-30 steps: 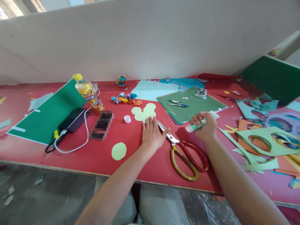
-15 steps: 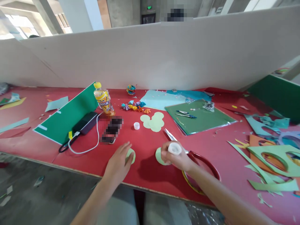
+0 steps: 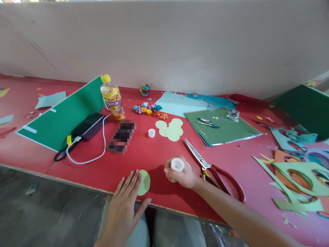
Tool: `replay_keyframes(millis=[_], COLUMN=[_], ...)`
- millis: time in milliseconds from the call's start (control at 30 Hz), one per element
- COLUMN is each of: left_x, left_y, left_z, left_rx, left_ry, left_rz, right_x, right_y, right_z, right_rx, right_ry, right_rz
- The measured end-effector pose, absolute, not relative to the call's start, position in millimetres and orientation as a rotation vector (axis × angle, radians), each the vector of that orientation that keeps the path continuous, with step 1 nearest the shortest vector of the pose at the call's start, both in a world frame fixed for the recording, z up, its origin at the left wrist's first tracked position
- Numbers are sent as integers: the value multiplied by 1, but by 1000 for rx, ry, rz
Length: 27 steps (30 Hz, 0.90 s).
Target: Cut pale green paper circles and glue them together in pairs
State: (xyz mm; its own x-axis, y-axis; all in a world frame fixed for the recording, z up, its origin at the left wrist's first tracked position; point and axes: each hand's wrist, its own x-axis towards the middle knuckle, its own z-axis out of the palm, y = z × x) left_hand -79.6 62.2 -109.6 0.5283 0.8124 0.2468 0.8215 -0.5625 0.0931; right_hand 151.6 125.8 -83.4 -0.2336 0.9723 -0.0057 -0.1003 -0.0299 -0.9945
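Far to my left a green board (image 3: 61, 115) lies on the red table (image 3: 108, 168), with a black power bank (image 3: 88, 126) and its white cable (image 3: 99, 151) on its near edge and a yellow-capped drink bottle (image 3: 111, 97) upright just behind. My left hand (image 3: 123, 206) rests flat and released at the table's front edge, fingers spread, fingertips touching a pale green paper circle (image 3: 144, 182). Beyond it sit a small white cap (image 3: 151, 132) and a cluster of pale green circles (image 3: 171, 129), with folded paper fans (image 3: 147, 109) farther back. My right hand (image 3: 181, 175) is clenched around a glue stick (image 3: 177, 165), its white end facing up, pressed over a second circle that it mostly hides. Just to the right lie red-handled scissors (image 3: 213, 168), blades pointing away, partly covered by my forearm. Farther right are a green sheet (image 3: 223, 128) and paper offcuts (image 3: 295, 178).
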Motion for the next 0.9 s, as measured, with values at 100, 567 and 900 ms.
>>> replay_keyframes(millis=[100, 567, 900], left_x=[-79, -88, -83], left_y=[62, 64, 65], left_z=[-109, -118, -116], left_rx=[-2705, -2772, -2735], left_ry=[-1449, -1505, -1508], left_rz=[-446, -586, -710], right_x=[156, 202, 194], right_y=[130, 131, 140], right_z=[-85, -55, -87], right_rx=[-1001, -992, -1140], right_ry=[-1151, -983, -1205], right_rz=[1389, 1126, 1144])
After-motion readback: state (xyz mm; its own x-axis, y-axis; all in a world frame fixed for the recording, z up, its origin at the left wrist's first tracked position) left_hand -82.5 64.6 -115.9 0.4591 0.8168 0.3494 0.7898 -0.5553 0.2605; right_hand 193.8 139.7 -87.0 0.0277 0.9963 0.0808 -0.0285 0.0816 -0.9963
